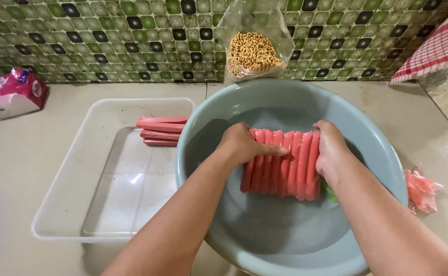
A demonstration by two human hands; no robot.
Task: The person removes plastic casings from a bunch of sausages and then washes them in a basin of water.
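Observation:
A row of several red sausages (284, 166) lies side by side in a large grey-blue basin (387, 153) holding some water. My left hand (244, 144) grips the row's left end, thumb laid across the top. At the right end, my right hand (330, 148) clasps the outer sausages. A bit of green (328, 191) shows under my right wrist. A few more red sausages (161, 130) lie stacked in the far right corner of a clear plastic tray (70, 204) to the basin's left.
A clear bag of yellow beans (252, 51) leans on the green tiled wall behind the basin. Torn red wrapper scraps (421, 190) lie right of the basin. A red-and-white packet (14, 92) sits far left. A red checked cloth (433, 46) hangs top right.

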